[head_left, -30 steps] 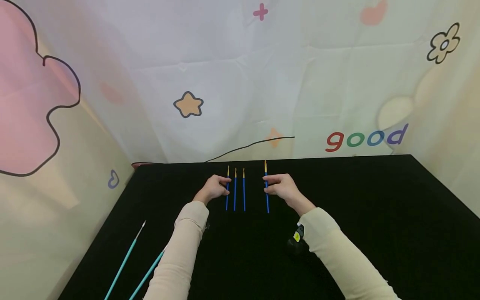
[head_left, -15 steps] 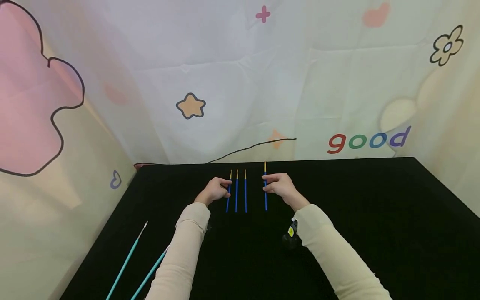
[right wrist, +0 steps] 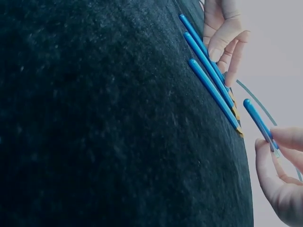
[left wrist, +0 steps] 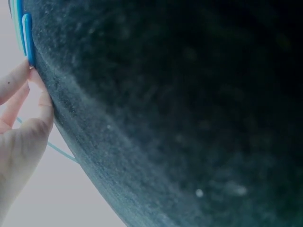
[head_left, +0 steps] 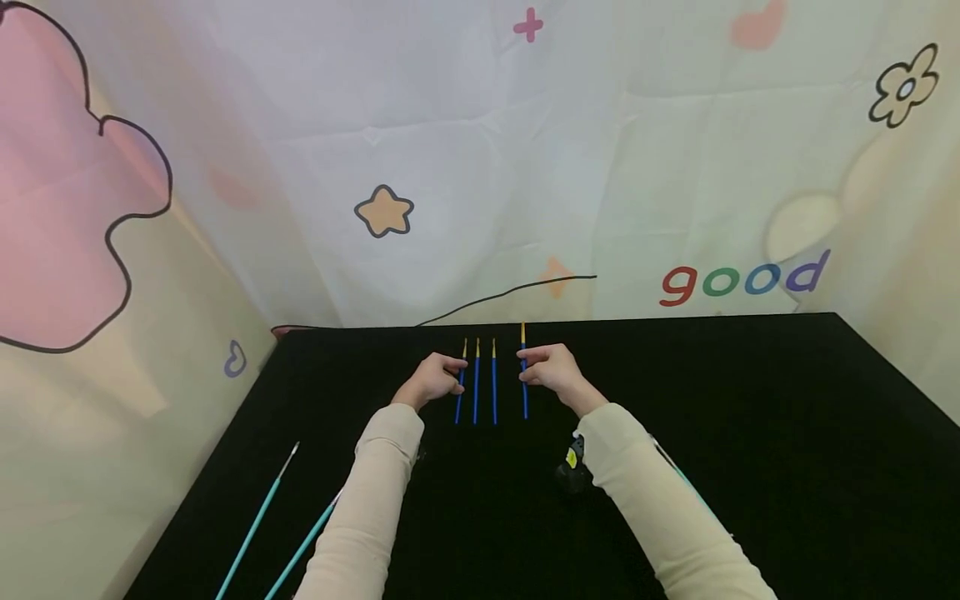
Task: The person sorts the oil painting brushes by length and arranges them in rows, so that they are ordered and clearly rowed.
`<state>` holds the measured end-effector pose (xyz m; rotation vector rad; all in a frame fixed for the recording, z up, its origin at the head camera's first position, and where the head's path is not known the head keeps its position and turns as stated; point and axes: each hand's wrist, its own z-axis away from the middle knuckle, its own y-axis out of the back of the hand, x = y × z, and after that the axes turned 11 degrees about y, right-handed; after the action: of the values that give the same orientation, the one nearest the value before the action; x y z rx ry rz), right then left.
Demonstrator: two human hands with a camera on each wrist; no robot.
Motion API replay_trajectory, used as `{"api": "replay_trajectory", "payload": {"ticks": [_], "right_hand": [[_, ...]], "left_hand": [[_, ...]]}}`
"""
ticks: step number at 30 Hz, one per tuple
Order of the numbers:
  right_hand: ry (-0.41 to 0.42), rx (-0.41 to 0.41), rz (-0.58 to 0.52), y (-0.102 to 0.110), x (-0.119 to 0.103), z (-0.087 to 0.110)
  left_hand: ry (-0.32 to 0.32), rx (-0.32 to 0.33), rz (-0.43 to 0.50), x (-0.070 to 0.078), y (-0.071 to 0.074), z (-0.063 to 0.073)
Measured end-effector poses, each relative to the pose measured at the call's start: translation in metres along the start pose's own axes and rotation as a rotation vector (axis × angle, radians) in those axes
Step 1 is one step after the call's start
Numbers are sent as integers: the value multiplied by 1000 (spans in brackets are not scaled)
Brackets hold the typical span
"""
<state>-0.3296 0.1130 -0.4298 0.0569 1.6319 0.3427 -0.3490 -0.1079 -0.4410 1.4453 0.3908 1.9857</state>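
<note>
Several blue paintbrushes with yellow tips lie side by side near the far edge of a black table in the head view. My left hand (head_left: 433,379) pinches the leftmost blue paintbrush (head_left: 460,402) between thumb and fingers. Just right of it are a second paintbrush (head_left: 476,387) and a third paintbrush (head_left: 494,387), untouched. Farther right, my right hand (head_left: 552,369) pinches another blue paintbrush (head_left: 525,400), tip pointing away. In the right wrist view that held paintbrush (right wrist: 255,118) looks raised off the cloth. Fingers partly cover both held brushes.
Two longer turquoise paintbrushes (head_left: 251,533) lie at the left front, one partly behind the left sleeve. Another turquoise brush (head_left: 686,479) shows beside the right sleeve (head_left: 660,508). A printed curtain (head_left: 480,167) hangs behind the black table (head_left: 750,400).
My right hand has moved left with its paintbrush, narrowing the gap to the third one. The left hand keeps its hold on the leftmost brush. A turquoise brush now shows beside the right sleeve.
</note>
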Motion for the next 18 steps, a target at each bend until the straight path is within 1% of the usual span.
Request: {"api": "replay_trajectory", "payload": {"ticks": [6,13,18], "right_hand": [[-1,-1,-5,-6,4,-2],[16,-15,19,-12,7,-8],[18,-29,26,-16,6,-10]], "left_hand": [[-4,1,-19,0,0,0],[2,4,-12,-1,0,1],[6,6,-12,2,-1,3]]}}
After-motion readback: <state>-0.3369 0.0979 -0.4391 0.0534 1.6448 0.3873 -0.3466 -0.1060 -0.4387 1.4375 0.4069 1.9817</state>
